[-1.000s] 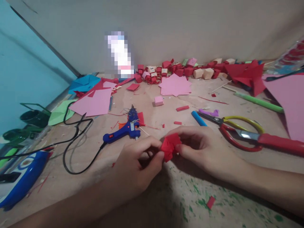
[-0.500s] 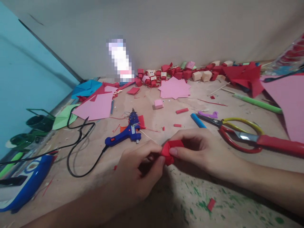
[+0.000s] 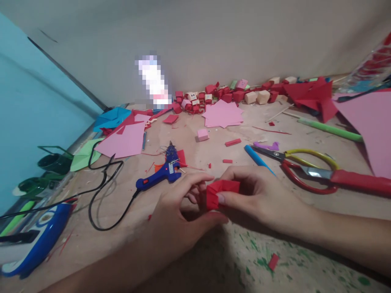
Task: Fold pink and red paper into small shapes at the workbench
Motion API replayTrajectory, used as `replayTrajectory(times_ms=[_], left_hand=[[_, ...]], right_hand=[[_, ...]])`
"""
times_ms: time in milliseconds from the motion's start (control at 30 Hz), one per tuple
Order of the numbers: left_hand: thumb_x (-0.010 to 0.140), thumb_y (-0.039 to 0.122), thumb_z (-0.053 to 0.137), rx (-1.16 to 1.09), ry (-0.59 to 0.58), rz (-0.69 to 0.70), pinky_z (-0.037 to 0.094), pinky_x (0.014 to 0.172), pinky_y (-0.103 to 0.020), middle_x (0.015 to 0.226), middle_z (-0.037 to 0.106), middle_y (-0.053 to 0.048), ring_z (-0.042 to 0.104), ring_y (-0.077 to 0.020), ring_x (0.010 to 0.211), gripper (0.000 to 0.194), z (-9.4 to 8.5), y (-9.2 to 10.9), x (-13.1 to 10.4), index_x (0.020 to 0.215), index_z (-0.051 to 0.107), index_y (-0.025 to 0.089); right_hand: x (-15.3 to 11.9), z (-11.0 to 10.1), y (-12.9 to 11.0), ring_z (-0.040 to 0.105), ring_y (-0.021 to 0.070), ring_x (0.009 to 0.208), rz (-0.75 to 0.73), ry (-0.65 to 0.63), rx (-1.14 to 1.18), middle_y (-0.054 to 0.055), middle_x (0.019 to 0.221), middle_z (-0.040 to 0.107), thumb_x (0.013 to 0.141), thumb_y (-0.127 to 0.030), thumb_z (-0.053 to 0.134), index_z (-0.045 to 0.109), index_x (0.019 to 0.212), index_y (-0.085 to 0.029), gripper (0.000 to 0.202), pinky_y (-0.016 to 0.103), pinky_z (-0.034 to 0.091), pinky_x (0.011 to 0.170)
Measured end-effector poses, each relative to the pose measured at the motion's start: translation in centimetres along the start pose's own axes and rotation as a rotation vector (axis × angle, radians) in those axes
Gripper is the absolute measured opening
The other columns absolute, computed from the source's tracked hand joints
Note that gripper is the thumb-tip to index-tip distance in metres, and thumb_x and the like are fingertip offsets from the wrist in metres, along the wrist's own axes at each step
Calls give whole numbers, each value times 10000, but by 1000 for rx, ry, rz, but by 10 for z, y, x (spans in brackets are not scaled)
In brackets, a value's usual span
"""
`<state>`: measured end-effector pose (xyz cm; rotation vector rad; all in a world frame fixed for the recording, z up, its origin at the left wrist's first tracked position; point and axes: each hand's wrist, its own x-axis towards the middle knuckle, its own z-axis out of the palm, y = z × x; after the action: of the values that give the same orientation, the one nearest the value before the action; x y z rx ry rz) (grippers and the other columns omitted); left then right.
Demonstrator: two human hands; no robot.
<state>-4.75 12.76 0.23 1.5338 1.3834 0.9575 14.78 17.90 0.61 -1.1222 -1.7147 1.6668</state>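
Note:
A small folded piece of red paper (image 3: 213, 196) is pinched between the thumb and fingers of my right hand (image 3: 259, 195), above the table. My left hand (image 3: 186, 215) is just left of it, thumb and fingers spread around its left side. Whether the left fingertips behind the paper touch it cannot be made out. Beyond my hands, a blue glue gun (image 3: 161, 173) lies on the left. A pink paper cube (image 3: 202, 134) and small red paper strips (image 3: 233, 142) lie farther forward.
Scissors (image 3: 308, 171) with red and yellow handles lie at right, near a blue stick (image 3: 255, 156). A black cord (image 3: 91, 207) loops at left. Pink sheets (image 3: 222, 114) and several small paper cubes (image 3: 238, 96) are by the back wall. A blue-and-white tape dispenser (image 3: 45, 236) stands at left.
My left thumb and fingers have let go of the red paper's near left side and spread apart. My right hand still pinches the paper, now turned to show more of its face.

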Motion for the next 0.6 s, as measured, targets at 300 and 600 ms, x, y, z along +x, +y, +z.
replayTrajectory(times_ms=[300,600], left_hand=[[910,227,647,21,-25,40,559,708,-242,956,680,-37,664,-151,805,296,-4,3,-2,1206,632,216],[867,202,695,-332,29,-141,501,622,-163,783,682,27,642,-93,692,48,-7,-2,6,910,678,190]], right_hand=[[-2,0,-5,563,119,607,-61,11,-88,-1,678,632,908,-375,717,673,733,-165,277,229,404,524],[-2,-3,-13,509,99,552,-39,15,-76,-18,626,586,871,-322,729,633,674,-165,270,216,375,474]])
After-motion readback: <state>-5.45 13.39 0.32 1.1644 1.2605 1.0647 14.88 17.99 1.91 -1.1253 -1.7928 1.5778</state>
